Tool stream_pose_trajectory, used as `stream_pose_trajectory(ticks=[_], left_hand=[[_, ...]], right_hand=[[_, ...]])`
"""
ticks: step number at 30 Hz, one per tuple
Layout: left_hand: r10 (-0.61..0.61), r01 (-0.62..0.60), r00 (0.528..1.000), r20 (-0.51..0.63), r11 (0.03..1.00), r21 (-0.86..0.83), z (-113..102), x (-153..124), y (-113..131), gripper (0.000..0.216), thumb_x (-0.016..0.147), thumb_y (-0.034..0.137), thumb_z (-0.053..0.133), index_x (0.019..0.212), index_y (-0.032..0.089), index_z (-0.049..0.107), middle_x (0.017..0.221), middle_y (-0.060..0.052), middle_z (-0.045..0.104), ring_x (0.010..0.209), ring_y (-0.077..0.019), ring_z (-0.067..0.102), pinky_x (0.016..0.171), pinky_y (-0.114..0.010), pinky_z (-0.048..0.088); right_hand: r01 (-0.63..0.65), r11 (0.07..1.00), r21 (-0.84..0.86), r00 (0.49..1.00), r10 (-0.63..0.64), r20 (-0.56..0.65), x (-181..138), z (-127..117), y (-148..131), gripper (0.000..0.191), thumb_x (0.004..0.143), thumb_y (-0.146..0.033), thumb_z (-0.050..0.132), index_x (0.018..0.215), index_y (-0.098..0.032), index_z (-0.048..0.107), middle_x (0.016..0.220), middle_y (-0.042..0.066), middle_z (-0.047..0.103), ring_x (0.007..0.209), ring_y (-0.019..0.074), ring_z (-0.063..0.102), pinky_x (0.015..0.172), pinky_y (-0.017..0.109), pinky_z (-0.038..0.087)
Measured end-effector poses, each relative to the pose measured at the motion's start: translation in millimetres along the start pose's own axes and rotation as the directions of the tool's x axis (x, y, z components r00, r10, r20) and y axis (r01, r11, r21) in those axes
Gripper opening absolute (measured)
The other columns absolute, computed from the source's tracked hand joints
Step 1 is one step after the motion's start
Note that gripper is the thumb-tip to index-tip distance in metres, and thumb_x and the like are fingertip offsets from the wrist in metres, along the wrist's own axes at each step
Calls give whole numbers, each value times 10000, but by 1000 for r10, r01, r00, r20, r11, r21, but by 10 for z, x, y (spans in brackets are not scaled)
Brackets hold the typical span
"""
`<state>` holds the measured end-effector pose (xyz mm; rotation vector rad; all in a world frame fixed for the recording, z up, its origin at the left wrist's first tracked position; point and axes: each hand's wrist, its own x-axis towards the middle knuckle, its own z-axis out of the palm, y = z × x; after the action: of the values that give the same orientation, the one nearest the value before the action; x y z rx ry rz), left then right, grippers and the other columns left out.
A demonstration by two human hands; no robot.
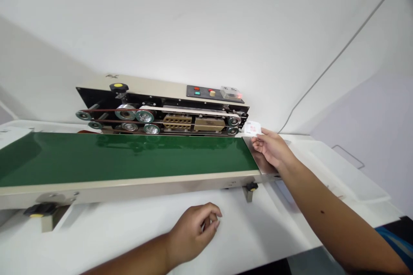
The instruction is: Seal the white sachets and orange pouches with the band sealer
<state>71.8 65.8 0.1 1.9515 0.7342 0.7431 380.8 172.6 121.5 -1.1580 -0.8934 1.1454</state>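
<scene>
A band sealing machine [161, 114] stands on a white table [135, 232] against a white wall. Its green conveyor belt [122, 157] runs left to right in front of the rollers and brass blocks. My right hand [272, 148] is at the belt's right end, over the metal feed plate [263, 165]. Its fingers pinch a small white packet [252, 128] with red print, held up at the machine's entry slot. My left hand [193, 232] rests on the table in front of the conveyor, with its fingers curled loosely and nothing visible in them.
The control panel [206, 92] with red and green buttons sits on top of the machine. Black adjusting knobs [251, 187] stick out below the conveyor frame. A white tray [342, 167] lies at the right, and a thin cable [338, 56] runs up the wall.
</scene>
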Motion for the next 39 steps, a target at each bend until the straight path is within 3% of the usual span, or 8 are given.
stream_pose_trajectory(ticks=[7,13,27,32,39], left_hand=[[3,-3,1000,4,1000,-4,8,-4,7,112,926,186,519,983,215,611,714,27,619,613,-125,533,583,-216,412],[5,-5,1000,10,1000,1,15,-4,-8,119,923,187,515,984,212,613,719,25,621,611,-124,528,585,-216,414],[7,-7,1000,13,1000,13,13,-4,-5,100,933,206,521,967,216,614,722,21,625,616,-128,534,597,-217,425],[10,-10,1000,7,1000,13,19,-3,-1,90,919,194,530,954,214,609,729,21,629,612,-125,534,591,-214,424],[26,-26,1000,17,999,37,6,-5,32,104,918,192,512,910,212,614,717,18,608,613,-128,528,595,-219,416]], right_hand=[[-43,999,-22,998,44,35,-39,-31,-24,146,765,-91,686,905,-127,706,624,32,663,506,87,583,471,142,521],[-100,994,-38,983,105,153,-55,86,-43,226,769,-108,707,994,-127,719,645,24,662,519,85,585,493,143,526],[-72,993,-90,990,82,116,-29,208,-11,287,884,-201,715,1161,-132,683,744,62,719,552,97,604,511,166,538],[60,993,-106,998,-60,-1,-205,167,-22,432,846,-303,767,1243,-185,643,759,22,701,570,113,607,526,209,541],[216,950,-227,956,-253,-148,-614,-102,-80,428,800,-373,772,1193,-224,691,773,-7,658,608,122,597,552,242,524]])
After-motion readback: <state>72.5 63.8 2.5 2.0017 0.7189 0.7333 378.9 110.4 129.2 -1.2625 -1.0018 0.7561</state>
